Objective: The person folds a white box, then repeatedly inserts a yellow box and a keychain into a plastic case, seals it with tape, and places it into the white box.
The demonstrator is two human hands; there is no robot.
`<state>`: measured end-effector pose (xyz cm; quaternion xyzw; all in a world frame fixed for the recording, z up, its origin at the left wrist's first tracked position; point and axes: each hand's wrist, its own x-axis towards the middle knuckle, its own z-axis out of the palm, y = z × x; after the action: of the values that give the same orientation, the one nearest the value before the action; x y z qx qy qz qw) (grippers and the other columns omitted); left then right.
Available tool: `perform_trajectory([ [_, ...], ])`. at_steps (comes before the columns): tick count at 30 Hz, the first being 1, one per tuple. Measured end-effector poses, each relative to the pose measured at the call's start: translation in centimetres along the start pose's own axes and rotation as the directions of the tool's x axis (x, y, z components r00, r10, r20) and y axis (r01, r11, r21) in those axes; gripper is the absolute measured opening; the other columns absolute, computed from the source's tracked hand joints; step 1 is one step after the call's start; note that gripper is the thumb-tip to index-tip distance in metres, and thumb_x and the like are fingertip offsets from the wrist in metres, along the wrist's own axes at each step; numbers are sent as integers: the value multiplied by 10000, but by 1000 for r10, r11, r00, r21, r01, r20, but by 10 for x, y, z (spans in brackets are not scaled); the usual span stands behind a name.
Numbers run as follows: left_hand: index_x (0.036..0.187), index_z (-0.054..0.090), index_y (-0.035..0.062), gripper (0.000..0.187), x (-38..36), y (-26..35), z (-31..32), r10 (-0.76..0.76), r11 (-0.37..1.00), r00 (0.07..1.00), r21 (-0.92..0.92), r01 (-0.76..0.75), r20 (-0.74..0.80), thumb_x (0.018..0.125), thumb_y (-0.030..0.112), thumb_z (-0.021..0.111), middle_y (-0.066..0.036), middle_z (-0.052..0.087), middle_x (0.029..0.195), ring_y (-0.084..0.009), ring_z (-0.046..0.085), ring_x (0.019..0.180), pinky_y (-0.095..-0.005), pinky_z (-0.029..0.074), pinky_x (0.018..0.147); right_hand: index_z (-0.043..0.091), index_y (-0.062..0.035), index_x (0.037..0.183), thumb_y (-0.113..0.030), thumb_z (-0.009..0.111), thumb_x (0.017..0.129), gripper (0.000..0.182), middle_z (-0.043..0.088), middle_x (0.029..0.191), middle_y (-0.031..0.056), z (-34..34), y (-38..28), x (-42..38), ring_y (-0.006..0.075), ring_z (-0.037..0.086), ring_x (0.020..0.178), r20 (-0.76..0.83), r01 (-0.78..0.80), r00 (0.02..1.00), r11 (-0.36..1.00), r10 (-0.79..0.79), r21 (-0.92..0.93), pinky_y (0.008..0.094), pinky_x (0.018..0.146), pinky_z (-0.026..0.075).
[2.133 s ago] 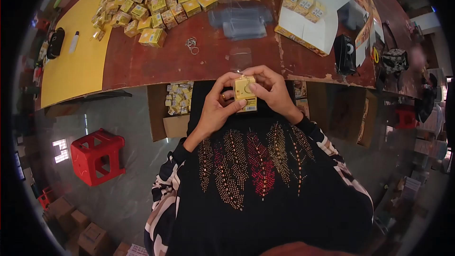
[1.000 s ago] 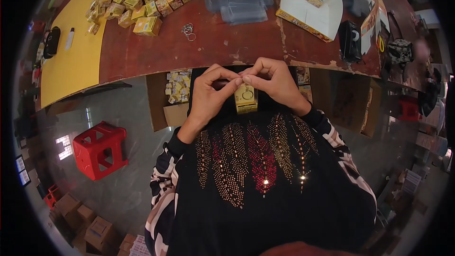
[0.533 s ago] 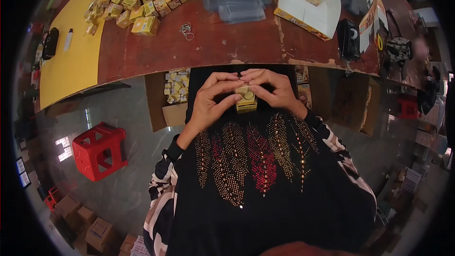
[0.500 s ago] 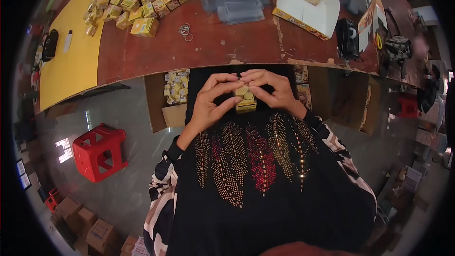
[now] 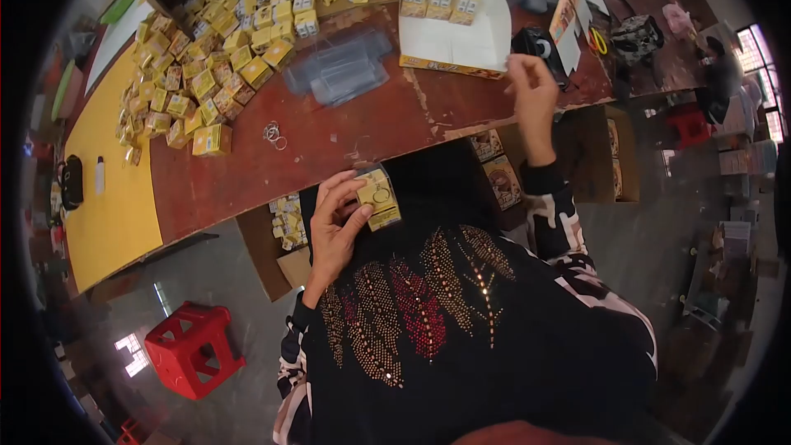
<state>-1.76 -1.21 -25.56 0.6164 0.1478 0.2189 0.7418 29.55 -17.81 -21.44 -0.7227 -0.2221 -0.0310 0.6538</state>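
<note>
My left hand (image 5: pixel 336 222) grips a small yellow box (image 5: pixel 384 213) close in front of my chest, thumb and fingers at its left side. The box seems to be in clear plastic, and a metal ring (image 5: pixel 381 195) shows on its upper face. My right hand (image 5: pixel 535 91) is raised over the table's front edge, its bent fingertips right at a black tape dispenser (image 5: pixel 550 56) with a pale roll. I cannot tell whether those fingers hold anything. Left of this hand stands an open white display carton (image 5: pixel 457 49) with a few yellow boxes inside.
A large heap of small yellow boxes (image 5: pixel 206 82) covers the table's left and back. Clear plastic sleeves (image 5: pixel 342 70) and loose metal rings (image 5: pixel 273 136) lie on the red tabletop (image 5: pixel 371 128). Below are cartons (image 5: pixel 259 255) and a red stool (image 5: pixel 194 350). Yellow-handled scissors (image 5: pixel 598 39) lie right.
My right hand has left the box and moved up and right to the tape dispenser. My left hand alone keeps the box, its ringed face now more exposed. The view has turned.
</note>
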Motion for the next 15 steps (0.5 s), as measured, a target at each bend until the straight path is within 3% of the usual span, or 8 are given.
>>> perform_trajectory([
  [1,1240,612,23,344,2,1,0,5,1000,1000,-1,-5,-25,904,-14,673,-82,445,1373,-197,586,1168,-306,522,947,667,-5,968,-173,647,956,170,627,797,-13,-26,11,22,67,568,719,-122,16,992,993,-30,-119,220,621,451],
  [3,1242,610,25,351,6,2,-2,12,1000,1000,8,-12,-16,900,-18,675,-82,451,1374,-190,585,1159,-301,528,938,681,17,897,-237,681,917,255,654,769,49,-77,47,60,130,594,704,-226,176,935,913,-272,-369,293,678,475],
  [5,1244,606,24,356,10,2,-4,16,1000,999,19,-16,-29,898,-24,676,-81,452,1375,-185,584,1157,-297,532,930,711,16,891,-309,702,885,325,675,792,77,-129,84,80,156,611,708,-118,54,977,740,-178,-670,316,680,477],
  [6,1246,602,21,363,11,2,-4,4,1000,1000,-8,-4,-28,895,-27,678,-81,452,1379,-179,586,1150,-298,533,930,730,19,908,-350,711,870,372,696,835,98,-140,84,82,144,631,754,-92,-87,995,794,39,-601,317,695,481],
  [7,1246,602,21,363,13,1,-4,3,1000,1000,-10,-3,-23,895,-27,678,-81,452,1379,-179,586,1150,-298,533,930,730,19,908,-350,711,870,372,696,835,98,-147,87,84,144,631,754,-96,-89,995,792,39,-604,317,695,481],
  [9,1248,603,20,366,15,-2,-3,-47,998,999,-47,47,-7,893,-24,682,-83,450,1384,-180,591,1141,-298,531,929,726,25,903,-273,698,903,299,672,789,6,-153,97,86,93,595,756,35,-242,954,834,297,-496,257,702,448],
  [15,1252,602,16,371,18,-2,2,-43,999,998,5,42,35,893,-22,686,-88,448,1388,-192,594,1149,-298,524,937,737,2,974,-199,708,900,216,693,895,2,-145,104,82,92,601,835,93,-318,937,932,337,-176,232,777,446],
])
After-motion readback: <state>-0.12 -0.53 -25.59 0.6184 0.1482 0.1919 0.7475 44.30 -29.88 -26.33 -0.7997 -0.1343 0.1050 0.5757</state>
